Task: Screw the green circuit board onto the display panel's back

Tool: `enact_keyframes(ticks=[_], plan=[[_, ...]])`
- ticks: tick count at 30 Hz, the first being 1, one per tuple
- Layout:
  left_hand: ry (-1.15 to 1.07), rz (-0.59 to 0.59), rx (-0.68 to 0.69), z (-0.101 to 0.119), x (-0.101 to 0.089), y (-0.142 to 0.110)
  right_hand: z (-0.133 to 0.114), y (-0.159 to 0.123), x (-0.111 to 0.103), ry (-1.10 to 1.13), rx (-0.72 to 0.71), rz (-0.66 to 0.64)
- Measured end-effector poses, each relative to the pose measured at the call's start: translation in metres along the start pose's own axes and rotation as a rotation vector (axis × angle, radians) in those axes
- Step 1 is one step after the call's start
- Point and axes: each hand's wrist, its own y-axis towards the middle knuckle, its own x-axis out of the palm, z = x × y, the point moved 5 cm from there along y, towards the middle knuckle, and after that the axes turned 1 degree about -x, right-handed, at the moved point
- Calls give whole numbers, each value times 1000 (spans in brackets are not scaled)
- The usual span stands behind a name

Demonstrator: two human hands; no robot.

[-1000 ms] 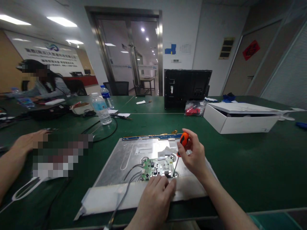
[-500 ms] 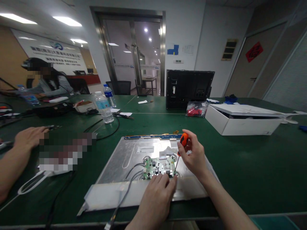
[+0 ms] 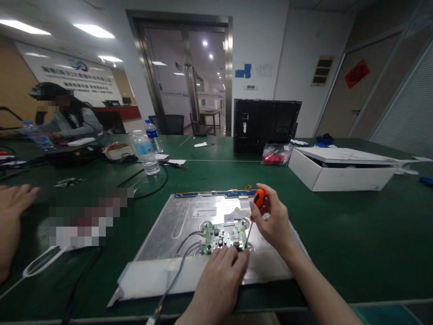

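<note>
My right hand is closed round the orange and black handle of a screwdriver. Its thin shaft slants down to the lower right corner of a green circuit board. Beside that tip, my left hand lies with its fingertips along the board's lower edge, the index finger apart from the others. The board sits on the metal back of a flat display panel, and grey cables run from its left side. My fingers hide the exact spot where the tip meets the board.
A white box stands at the right, near a bag with red contents and a black monitor. Water bottles stand behind the panel. At the left are a co-worker's hand, white and black cables, and another person farther back.
The co-worker's hand at the left has moved further left, uncovering small metal pieces on the table. My hands and the screwdriver have hardly moved.
</note>
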Motion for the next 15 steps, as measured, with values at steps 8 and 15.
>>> enact_keyframes(ticks=[8, 15], plan=[[8, -1, -3, 0, 0, 0, -2, 0, -1, -12, -8, -12], [14, 36, 38, 1, 0, -4, -2, 0, -1, -13, -15, -17]])
